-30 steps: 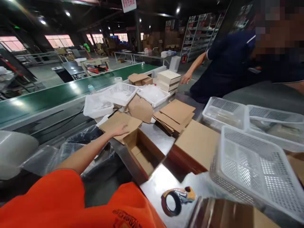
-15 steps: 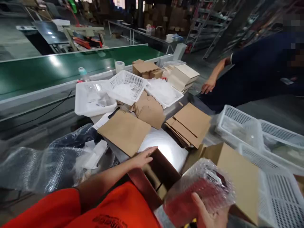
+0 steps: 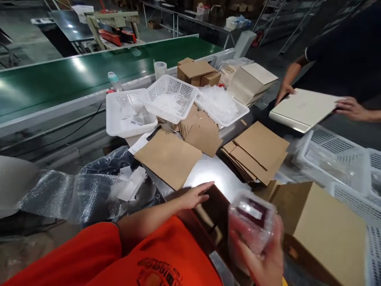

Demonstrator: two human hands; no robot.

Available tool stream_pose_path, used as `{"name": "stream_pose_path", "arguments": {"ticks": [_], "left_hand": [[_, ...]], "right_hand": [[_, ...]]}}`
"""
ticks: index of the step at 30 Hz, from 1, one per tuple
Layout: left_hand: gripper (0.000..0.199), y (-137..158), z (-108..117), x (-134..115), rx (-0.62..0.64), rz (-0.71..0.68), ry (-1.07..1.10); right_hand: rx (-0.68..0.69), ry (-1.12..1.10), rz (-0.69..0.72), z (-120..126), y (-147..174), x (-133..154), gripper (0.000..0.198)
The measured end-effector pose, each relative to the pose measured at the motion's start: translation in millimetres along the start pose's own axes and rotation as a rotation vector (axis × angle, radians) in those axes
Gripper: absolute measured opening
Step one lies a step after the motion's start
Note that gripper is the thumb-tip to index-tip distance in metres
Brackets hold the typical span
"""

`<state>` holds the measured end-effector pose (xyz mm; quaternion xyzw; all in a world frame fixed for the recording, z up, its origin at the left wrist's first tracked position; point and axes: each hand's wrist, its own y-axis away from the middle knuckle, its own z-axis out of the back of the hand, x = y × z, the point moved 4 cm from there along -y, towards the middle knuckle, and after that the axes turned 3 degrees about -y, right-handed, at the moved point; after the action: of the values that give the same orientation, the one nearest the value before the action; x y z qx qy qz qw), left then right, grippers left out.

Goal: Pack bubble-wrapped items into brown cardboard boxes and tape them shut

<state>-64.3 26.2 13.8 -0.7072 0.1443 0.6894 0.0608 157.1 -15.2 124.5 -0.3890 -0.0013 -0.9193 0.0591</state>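
My right hand grips a bubble-wrapped red package with a dark, white-labelled end turned upward. The package is upright over the right side of an open cardboard box in front of my body. At the far left edge of that box lies my left hand, its fingers stretched out and the thumb apart. Part of the box's inside is hidden by the package and my hand. Beyond the box, a flat brown cardboard sheet and a stack of folded cardboard rest on the metal table.
White baskets stand at the back. A green conveyor runs behind them. Bubble wrap lies on the left. Another open carton and several baskets are on the right. A co-worker's hands hold a cream box.
The wrapped package has turned more upright and swung over the open box in my right hand. My left hand stays at the box edge. The co-worker now holds a cream box.
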Motion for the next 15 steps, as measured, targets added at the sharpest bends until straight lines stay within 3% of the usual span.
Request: {"name": "stream_pose_path", "arguments": {"ticks": [3,8,11,15], "left_hand": [[0.061,2,-5,-3,-0.048,0.025,0.046],[0.062,2,-15,-2,-0.072,0.048,0.085],[0.062,0,-16,-1,-0.064,0.035,0.073],[0.061,0,-17,2,-0.100,0.019,0.074]], "right_hand": [[0.247,0.117,0.186,-44,-3,-7,0.074],[0.787,0.586,-0.024,-109,-18,-30,0.079],[0.915,0.714,-0.119,-134,-24,-38,0.077],[0.986,0.655,-0.164,-160,-26,-52,0.079]]}}
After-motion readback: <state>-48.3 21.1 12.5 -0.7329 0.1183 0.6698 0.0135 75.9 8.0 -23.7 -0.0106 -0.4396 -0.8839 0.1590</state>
